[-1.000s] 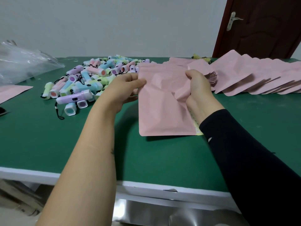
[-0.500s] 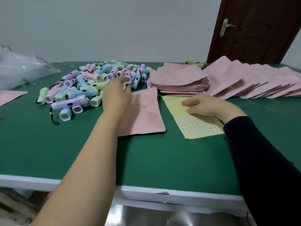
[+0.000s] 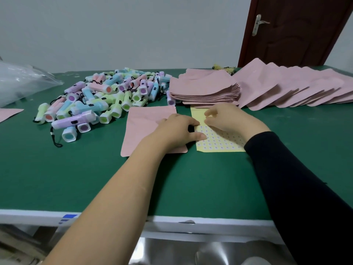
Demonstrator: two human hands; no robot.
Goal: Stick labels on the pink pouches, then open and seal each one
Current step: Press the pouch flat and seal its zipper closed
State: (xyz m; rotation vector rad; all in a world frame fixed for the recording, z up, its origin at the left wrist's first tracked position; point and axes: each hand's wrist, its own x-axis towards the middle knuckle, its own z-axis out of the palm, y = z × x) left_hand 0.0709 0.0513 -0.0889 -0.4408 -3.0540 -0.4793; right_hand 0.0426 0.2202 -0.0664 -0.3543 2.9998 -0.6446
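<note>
Hidden or cut off: the left hand (image 3: pixel 178 129) covers the right edge of the single pink pouch (image 3: pixel 145 129) and the left margin of the yellow label sheet (image 3: pixel 219 144). The right hand (image 3: pixel 227 119) covers the sheet's upper middle. A black sleeve (image 3: pixel 298 188) crosses the sheet's near right corner. The fanned row of pouches (image 3: pixel 298 87) runs out of view at the right, and a further pouch (image 3: pixel 8 113) is cut off at the left edge. A small yellow object (image 3: pixel 223 68) behind the pouch stack (image 3: pixel 204 88) cannot be identified.

Hands: the left presses the sheet down with its thumb and bent fingertips and lifts nothing. The right has its fingers bent, with the tips on the sheet. Whether they pinch a label cannot be told.

Writing: the sheet carries a grid of small round labels, and their print is too small to read. A blue striped mark (image 3: pixel 67 218) on the desk's white front rim is illegible.

Position: the single pouch lies flat on the green desk (image 3: pixel 76 169), just beside the sheet and in front of the pile of pastel torches (image 3: pixel 107 96). The stack sits directly behind the sheet.

Edges and room: a broad band of bare green lies between the pouch and the front rim. A clear plastic bag (image 3: pixel 23 81) occupies the far left corner. A brown door (image 3: pixel 294 35) stands behind the desk on the right.
</note>
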